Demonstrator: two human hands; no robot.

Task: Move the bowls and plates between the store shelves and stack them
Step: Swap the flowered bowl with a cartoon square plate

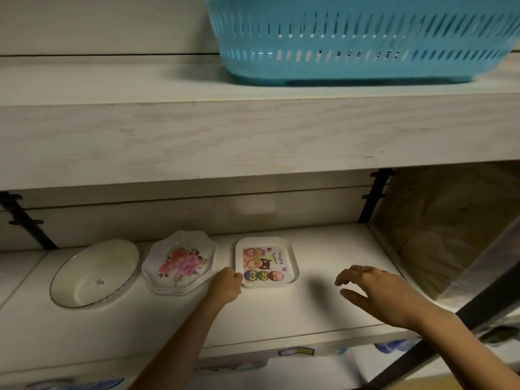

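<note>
- Down on the white lower shelf (323,249): left hand (226,285) curled at the near-left corner of the small square white plate with the cartoon Easter print (266,261), fingers closed on its rim by the look of it.
- Right hand (377,291) hovering just right of that plate, fingers spread and apart, touching nothing.
- Square plate lying flat, mid-shelf; just to its left a small stack of scalloped white plates with a pink flower print (180,263); further left a round shallow cream bowl with a thin dark rim (94,275), apart from the stack.
- Likely step: lifting the square plate clear to move or stack it.
- To do it well: tip the near edge up first, slide the thumb under, bring the free right hand in on the opposite edge for support.
- Worth keeping low on the way out, with the thick pale wood-grain upper shelf (253,136) overhanging close above.
- Careful of the flower stack right beside the left knuckles; a nudge could shift it.
- Writing: "Happy Easter" readable on the square plate, running sideways from this angle.
- Turquoise slotted plastic basket (351,38) up top; small dark marks on it too blurred to read.
- Coloured labels on the shelf front below, unreadable.
</note>
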